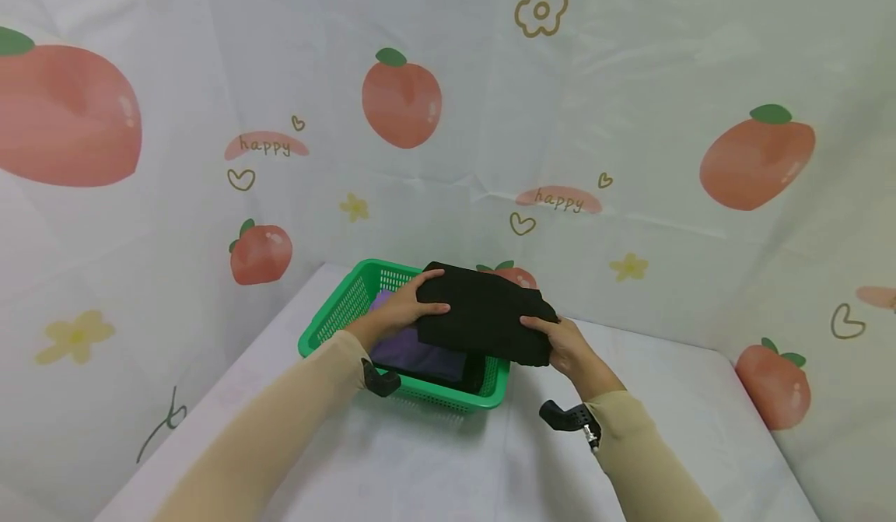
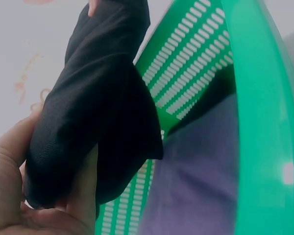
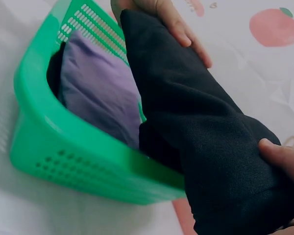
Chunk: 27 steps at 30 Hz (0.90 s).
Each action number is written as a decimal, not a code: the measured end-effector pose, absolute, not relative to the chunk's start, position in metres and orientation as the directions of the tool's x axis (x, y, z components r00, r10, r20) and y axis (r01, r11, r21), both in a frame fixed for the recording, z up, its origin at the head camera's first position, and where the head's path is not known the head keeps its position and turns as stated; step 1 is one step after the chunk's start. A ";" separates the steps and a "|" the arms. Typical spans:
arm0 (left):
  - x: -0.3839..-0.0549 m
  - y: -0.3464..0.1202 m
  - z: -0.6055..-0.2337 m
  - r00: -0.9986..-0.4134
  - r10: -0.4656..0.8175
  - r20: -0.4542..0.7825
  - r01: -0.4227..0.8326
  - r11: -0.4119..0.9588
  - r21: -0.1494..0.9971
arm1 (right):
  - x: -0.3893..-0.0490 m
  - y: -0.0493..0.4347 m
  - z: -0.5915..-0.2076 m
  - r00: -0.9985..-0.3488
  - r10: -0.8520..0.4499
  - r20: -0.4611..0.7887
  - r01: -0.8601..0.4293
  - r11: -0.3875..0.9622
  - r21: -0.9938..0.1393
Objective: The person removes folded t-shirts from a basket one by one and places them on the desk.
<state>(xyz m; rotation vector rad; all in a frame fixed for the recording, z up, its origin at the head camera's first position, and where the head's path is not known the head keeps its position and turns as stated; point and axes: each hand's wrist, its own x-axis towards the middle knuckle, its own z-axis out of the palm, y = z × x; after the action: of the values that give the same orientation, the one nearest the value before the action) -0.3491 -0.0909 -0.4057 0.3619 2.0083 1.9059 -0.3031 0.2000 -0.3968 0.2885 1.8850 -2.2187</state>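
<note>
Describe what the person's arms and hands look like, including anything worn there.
The left sleeve and right sleeve are long and plain beige. The left hand and right hand wear no gloves. A curved black attachment juts out on the left; a similar black piece on the right has a small silvery part.

Head view, centre: one left hand and one right hand; one green basket; one black cloth; one purple cloth; at least one dark cloth beside the purple one. Lower half: two beige sleeves and two black wrist mounts. Across the frame: six printed peaches, three yellow flowers, five complete heart outlines. Upper right of centre: one complete flower outline.
</note>
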 end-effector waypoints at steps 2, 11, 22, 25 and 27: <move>-0.349 -0.082 -0.405 -0.906 0.415 -0.085 -0.066 0.060 0.996 | -0.301 0.207 -0.396 -0.958 -0.028 -0.286 0.287 -0.155 -0.945; -0.346 -0.052 -0.395 -0.900 0.429 -0.074 -0.040 0.088 0.995 | -0.293 0.238 -0.391 -0.952 -0.015 -0.305 0.304 -0.128 -0.944; -0.345 -0.014 -0.399 -0.895 0.442 -0.056 0.043 0.212 0.976 | -0.284 0.274 -0.391 -0.945 0.004 -0.328 0.326 -0.099 -0.940; -0.346 -0.006 -0.401 -0.896 0.441 -0.054 0.046 0.211 0.976 | -0.283 0.282 -0.391 -0.944 0.003 -0.331 0.329 -0.111 -0.938; -0.348 -0.002 -0.402 -0.895 0.444 -0.050 0.047 0.206 0.977 | -0.283 0.286 -0.391 -0.943 0.004 -0.333 0.330 -0.114 -0.937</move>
<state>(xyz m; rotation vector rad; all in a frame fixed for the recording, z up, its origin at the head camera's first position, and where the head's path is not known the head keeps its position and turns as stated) -0.3476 -0.0015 -0.4023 0.4613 2.1660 1.7379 -0.2826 0.2857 -0.3906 0.3738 1.9281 -2.1596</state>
